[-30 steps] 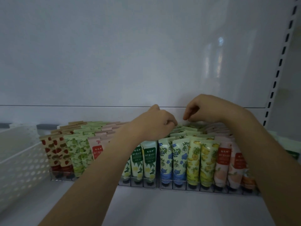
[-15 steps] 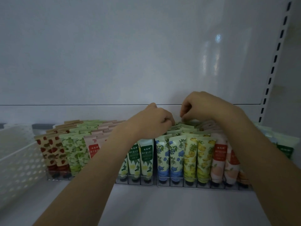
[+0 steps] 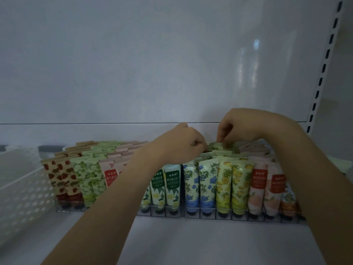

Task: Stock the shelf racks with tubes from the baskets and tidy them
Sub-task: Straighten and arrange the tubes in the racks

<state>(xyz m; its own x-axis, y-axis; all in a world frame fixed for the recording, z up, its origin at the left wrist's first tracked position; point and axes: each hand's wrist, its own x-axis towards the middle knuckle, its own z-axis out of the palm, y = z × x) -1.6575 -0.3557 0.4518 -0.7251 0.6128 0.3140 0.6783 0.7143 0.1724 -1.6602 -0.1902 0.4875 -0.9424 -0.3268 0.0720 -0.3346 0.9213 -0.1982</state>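
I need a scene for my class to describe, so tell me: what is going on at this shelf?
A person is tidying tubes in clear racks on a white shelf. Both hands reach to the back rows: the left hand is curled over the tube tops, and the right hand pinches the top of a green tube. The front rows stand upright, sorted by pattern. A white basket sits at the left.

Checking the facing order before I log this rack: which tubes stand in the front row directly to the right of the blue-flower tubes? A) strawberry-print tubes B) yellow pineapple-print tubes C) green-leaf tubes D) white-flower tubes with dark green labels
B: the yellow pineapple-print tubes stand immediately right of the blue-flower tubes in the front row of the clear rack, with the peach-print tubes beyond them.
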